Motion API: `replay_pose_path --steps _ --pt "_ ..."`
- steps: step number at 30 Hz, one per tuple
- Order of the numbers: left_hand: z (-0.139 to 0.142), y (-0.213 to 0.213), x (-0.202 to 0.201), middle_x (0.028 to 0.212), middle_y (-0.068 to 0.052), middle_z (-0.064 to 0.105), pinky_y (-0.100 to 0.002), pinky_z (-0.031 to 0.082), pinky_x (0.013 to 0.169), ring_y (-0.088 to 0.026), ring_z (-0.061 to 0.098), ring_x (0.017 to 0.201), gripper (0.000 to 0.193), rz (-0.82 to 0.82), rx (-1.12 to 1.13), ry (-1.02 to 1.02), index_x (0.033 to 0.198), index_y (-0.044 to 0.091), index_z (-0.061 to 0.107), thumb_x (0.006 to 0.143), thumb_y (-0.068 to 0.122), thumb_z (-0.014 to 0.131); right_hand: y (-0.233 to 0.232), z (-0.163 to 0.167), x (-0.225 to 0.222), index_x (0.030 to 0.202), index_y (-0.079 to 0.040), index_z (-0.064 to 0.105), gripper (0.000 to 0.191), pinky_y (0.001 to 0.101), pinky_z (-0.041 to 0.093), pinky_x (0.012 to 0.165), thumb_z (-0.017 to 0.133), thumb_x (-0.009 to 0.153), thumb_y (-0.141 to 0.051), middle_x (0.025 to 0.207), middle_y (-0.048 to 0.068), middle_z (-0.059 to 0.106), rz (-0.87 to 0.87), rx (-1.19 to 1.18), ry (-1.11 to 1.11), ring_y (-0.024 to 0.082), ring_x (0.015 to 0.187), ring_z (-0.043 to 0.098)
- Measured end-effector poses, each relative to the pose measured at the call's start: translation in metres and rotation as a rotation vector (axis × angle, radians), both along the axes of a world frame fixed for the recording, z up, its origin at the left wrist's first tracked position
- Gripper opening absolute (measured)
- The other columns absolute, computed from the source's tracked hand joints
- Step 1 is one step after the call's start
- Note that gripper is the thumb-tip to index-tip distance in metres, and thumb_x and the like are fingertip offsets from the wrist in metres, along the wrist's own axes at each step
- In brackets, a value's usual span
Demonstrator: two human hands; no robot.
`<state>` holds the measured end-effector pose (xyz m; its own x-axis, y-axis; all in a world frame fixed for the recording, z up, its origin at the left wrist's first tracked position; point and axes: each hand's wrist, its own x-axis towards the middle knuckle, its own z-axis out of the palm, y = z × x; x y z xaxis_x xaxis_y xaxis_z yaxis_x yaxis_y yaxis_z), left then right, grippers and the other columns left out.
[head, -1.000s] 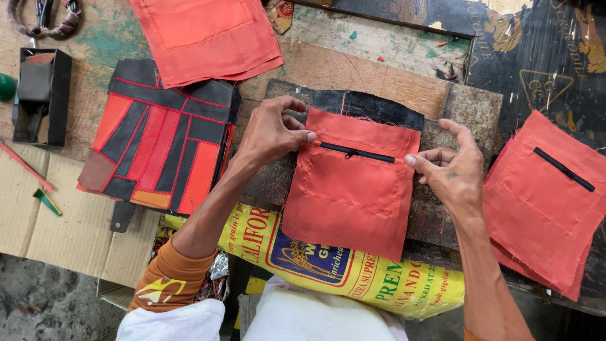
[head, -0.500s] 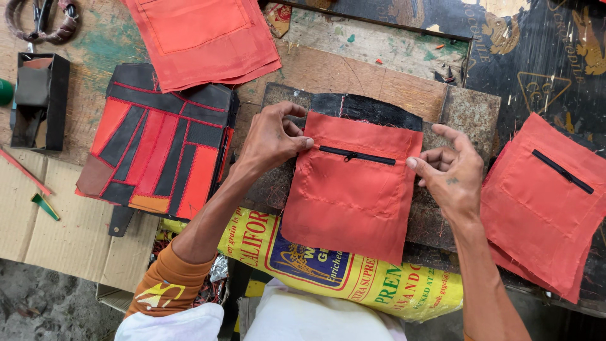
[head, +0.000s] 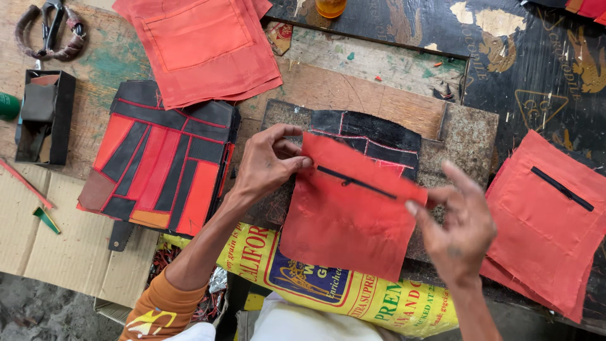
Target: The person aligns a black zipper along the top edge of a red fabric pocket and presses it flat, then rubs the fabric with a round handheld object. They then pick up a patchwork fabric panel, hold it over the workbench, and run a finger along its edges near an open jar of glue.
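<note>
My left hand pinches the upper left corner of a red fabric piece with a black zipper across its top. My right hand pinches the same piece at its right edge, fingers spread. The piece is lifted and tilted, its lower edge hanging over the bench front. Under it lies a black and red patchwork panel on a rough stone slab.
A stack of black and red patchwork panels lies left. Red pocket pieces are piled at the top, red zipper pieces at the right. A black box, scissors, cardboard and a yellow printed sack surround them.
The red zipper piece has been lifted off the slab and tilted clockwise. My right hand has moved down and nearer to the camera.
</note>
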<state>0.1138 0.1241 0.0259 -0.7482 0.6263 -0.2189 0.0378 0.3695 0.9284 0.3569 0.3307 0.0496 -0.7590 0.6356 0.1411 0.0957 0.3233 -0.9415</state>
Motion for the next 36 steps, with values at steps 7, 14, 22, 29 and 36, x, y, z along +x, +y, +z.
replay_pose_path --steps 7,14,22,29,36 --pt "-0.004 -0.01 0.001 0.085 0.0 0.076 -0.023 0.058 0.071 -0.005 0.07 0.08 0.056 0.004 0.074 -0.092 0.129 0.0 0.064 0.077 0.007 0.085 -0.038 0.003 0.021 0.14 0.003 0.051 0.057 0.0286 0.061 0.089 0.076 0.088 0.005 0.103 0.016 0.073 0.121 0.285 0.256 0.017 0.093 0.074" --pt "-0.003 0.003 -0.006 0.084 -0.003 0.076 -0.024 0.057 0.068 -0.006 0.069 0.077 0.054 -0.02 -0.023 -0.005 0.126 0.0 0.066 0.076 0.01 0.086 0.021 -0.012 -0.018 0.149 0.005 0.052 0.071 0.0235 0.046 0.056 0.083 0.086 0.004 0.081 0.015 0.065 -0.053 -0.071 -0.226 0.011 0.066 0.055" --pt "0.004 0.012 -0.01 0.078 -0.007 0.076 -0.027 0.057 0.062 -0.009 0.07 0.069 0.056 -0.045 -0.112 0.066 0.126 -0.002 0.064 0.076 0.01 0.083 0.048 -0.035 -0.034 0.144 0.003 0.051 0.071 0.0193 0.052 0.061 0.083 0.08 -0.004 0.079 0.005 0.072 0.057 -0.058 -0.368 0.005 0.069 0.064" --pt "0.006 0.016 -0.013 0.079 -0.009 0.079 -0.028 0.058 0.065 -0.011 0.074 0.071 0.057 -0.033 -0.123 0.132 0.126 -0.002 0.064 0.075 0.013 0.086 0.05 -0.032 -0.037 0.144 0.004 0.051 0.071 0.0204 0.048 0.056 0.083 0.081 -0.006 0.077 0.004 0.071 0.039 -0.094 -0.336 0.004 0.066 0.061" --pt "0.001 0.03 -0.029 0.077 -0.01 0.079 -0.028 0.058 0.065 -0.013 0.075 0.068 0.059 -0.021 -0.156 0.167 0.124 -0.002 0.064 0.072 0.014 0.087 0.063 -0.039 -0.049 0.142 0.006 0.053 0.069 0.0198 0.048 0.058 0.085 0.081 -0.005 0.077 0.004 0.071 0.018 -0.064 -0.31 0.004 0.066 0.061"
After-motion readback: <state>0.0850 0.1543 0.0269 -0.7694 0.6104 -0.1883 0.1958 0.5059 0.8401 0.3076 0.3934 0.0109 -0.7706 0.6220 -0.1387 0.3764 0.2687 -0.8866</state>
